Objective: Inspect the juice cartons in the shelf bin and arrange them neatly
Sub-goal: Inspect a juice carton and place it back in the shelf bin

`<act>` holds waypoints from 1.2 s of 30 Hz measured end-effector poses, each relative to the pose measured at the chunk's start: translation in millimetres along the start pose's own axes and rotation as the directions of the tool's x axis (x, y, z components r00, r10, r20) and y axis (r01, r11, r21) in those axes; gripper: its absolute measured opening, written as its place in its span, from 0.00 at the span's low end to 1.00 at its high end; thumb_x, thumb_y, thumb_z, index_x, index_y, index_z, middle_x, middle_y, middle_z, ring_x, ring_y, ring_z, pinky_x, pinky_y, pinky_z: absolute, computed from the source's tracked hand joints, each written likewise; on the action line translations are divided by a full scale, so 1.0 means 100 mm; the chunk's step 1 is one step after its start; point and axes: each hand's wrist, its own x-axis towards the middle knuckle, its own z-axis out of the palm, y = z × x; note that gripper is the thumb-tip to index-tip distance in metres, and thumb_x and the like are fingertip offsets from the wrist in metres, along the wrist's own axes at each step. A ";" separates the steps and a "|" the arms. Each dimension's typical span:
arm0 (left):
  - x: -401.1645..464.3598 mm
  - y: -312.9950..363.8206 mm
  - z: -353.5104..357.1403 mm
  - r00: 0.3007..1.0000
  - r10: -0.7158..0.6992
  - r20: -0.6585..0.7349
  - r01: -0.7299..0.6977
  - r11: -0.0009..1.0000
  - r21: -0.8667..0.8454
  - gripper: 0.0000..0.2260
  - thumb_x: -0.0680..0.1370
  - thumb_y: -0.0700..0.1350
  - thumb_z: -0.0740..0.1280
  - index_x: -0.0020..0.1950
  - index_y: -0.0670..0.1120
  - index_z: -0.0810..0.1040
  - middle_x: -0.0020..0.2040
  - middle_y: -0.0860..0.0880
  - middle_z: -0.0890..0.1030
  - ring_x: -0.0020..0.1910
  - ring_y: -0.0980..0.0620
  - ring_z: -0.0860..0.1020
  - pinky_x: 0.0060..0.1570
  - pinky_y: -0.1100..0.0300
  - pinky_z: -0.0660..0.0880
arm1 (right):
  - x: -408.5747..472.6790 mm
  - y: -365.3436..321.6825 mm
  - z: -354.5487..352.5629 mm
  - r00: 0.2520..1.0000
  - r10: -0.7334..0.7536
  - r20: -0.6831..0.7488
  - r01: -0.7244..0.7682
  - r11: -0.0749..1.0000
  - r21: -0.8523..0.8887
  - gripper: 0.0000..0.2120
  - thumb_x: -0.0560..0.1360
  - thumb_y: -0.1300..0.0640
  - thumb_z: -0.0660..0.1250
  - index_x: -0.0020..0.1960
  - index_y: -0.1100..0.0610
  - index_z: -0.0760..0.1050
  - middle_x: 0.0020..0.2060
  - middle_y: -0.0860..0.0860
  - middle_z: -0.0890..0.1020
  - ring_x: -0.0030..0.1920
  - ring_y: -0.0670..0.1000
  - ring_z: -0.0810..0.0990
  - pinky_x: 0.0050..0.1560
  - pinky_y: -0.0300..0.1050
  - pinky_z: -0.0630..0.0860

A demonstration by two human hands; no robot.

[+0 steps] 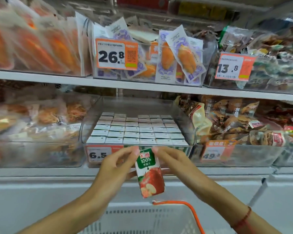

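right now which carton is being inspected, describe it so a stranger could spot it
Find the clear shelf bin with the 6.5 price tag. Just in front of it, the left hand and right hand hold one juice carton. Unlike the packed cartons showing only white tops, its green-and-red apple front shows.

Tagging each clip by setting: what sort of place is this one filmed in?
Almost certainly a grocery shop aisle. Orange price tags hang on clear shelf bins full of packaged snacks, one bin holds rows of juice cartons, and a white shopping basket sits below the hands.
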 end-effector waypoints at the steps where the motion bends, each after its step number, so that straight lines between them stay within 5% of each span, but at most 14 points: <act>1: -0.05 -0.03 -0.03 1.000 -0.008 -0.005 0.008 1.000 0.010 0.08 0.77 0.49 0.67 0.53 0.52 0.82 0.49 0.54 0.86 0.46 0.62 0.83 0.37 0.70 0.78 | -0.01 0.03 0.05 1.000 0.008 0.014 -0.008 1.000 0.016 0.11 0.79 0.47 0.62 0.52 0.51 0.81 0.44 0.42 0.86 0.46 0.40 0.83 0.43 0.30 0.77; 5: -0.15 -0.12 -0.13 0.998 -0.054 0.020 0.053 0.996 0.069 0.10 0.78 0.50 0.67 0.58 0.51 0.81 0.55 0.54 0.82 0.47 0.63 0.83 0.40 0.69 0.78 | -0.04 0.18 0.18 0.999 0.039 0.009 -0.040 0.997 0.066 0.13 0.75 0.47 0.66 0.52 0.53 0.82 0.45 0.46 0.87 0.46 0.42 0.84 0.45 0.36 0.80; 9: -0.16 -0.23 -0.18 0.972 -0.208 0.108 0.188 0.966 0.176 0.10 0.77 0.54 0.68 0.57 0.57 0.79 0.55 0.58 0.83 0.52 0.62 0.82 0.59 0.56 0.77 | -0.04 0.30 0.27 0.994 0.086 -0.070 -0.075 0.986 0.147 0.21 0.70 0.42 0.66 0.52 0.57 0.83 0.46 0.50 0.87 0.46 0.47 0.85 0.49 0.41 0.81; 14: -0.17 -0.24 -0.15 0.966 -0.237 0.108 0.228 0.970 0.089 0.04 0.77 0.49 0.69 0.52 0.55 0.80 0.50 0.53 0.85 0.44 0.62 0.83 0.37 0.70 0.78 | -0.05 0.34 0.28 0.987 0.141 -0.071 -0.124 0.970 0.211 0.12 0.78 0.48 0.64 0.54 0.53 0.81 0.48 0.49 0.86 0.47 0.45 0.85 0.42 0.35 0.79; 18: -0.18 -0.25 -0.12 0.968 -0.243 0.058 0.244 0.970 -0.018 0.11 0.79 0.47 0.66 0.59 0.46 0.79 0.54 0.47 0.85 0.48 0.56 0.84 0.38 0.69 0.79 | -0.08 0.34 0.19 0.972 0.192 0.133 -0.199 0.979 0.039 0.14 0.79 0.56 0.66 0.64 0.50 0.76 0.56 0.52 0.83 0.57 0.48 0.82 0.60 0.44 0.78; 21: -0.17 -0.27 -0.13 0.974 -0.225 0.040 0.226 0.973 -0.042 0.11 0.79 0.48 0.66 0.59 0.45 0.80 0.54 0.47 0.85 0.50 0.55 0.84 0.39 0.68 0.79 | -0.11 0.35 0.14 0.965 0.186 0.184 -0.202 0.977 0.070 0.15 0.78 0.60 0.67 0.64 0.52 0.76 0.53 0.53 0.85 0.56 0.49 0.82 0.60 0.43 0.78; 25: -0.13 -0.32 -0.15 0.984 -0.179 -0.005 0.179 0.983 0.026 0.09 0.77 0.49 0.69 0.55 0.50 0.82 0.50 0.52 0.86 0.50 0.56 0.84 0.44 0.65 0.81 | -0.11 0.39 0.14 0.979 0.171 0.107 -0.179 0.982 0.067 0.15 0.75 0.60 0.70 0.61 0.51 0.77 0.49 0.53 0.85 0.51 0.48 0.83 0.57 0.42 0.79; 28: -0.10 -0.37 -0.17 0.985 -0.150 -0.087 0.156 0.985 0.067 0.05 0.74 0.48 0.72 0.50 0.54 0.83 0.43 0.56 0.86 0.44 0.61 0.84 0.38 0.69 0.79 | -0.11 0.40 0.22 0.984 0.179 0.007 -0.180 0.983 0.040 0.14 0.72 0.55 0.75 0.55 0.47 0.78 0.44 0.50 0.83 0.43 0.44 0.83 0.51 0.41 0.80; 32: -0.09 -0.42 -0.13 0.974 -0.202 -0.101 0.205 0.979 0.018 0.06 0.72 0.51 0.74 0.47 0.54 0.84 0.45 0.54 0.86 0.44 0.58 0.85 0.38 0.69 0.79 | -0.16 0.44 0.37 0.983 0.038 -0.180 -0.084 0.963 -0.254 0.23 0.64 0.48 0.80 0.56 0.48 0.77 0.41 0.46 0.79 0.36 0.44 0.79 0.43 0.47 0.82; 36: -0.08 -0.41 -0.14 0.980 -0.178 -0.087 0.180 0.984 0.013 0.09 0.67 0.57 0.75 0.43 0.54 0.85 0.45 0.55 0.86 0.47 0.58 0.84 0.45 0.67 0.80 | -0.20 0.47 0.42 0.968 -0.131 -0.213 0.039 0.921 -0.387 0.27 0.61 0.43 0.81 0.54 0.47 0.74 0.40 0.44 0.79 0.37 0.45 0.78 0.41 0.45 0.80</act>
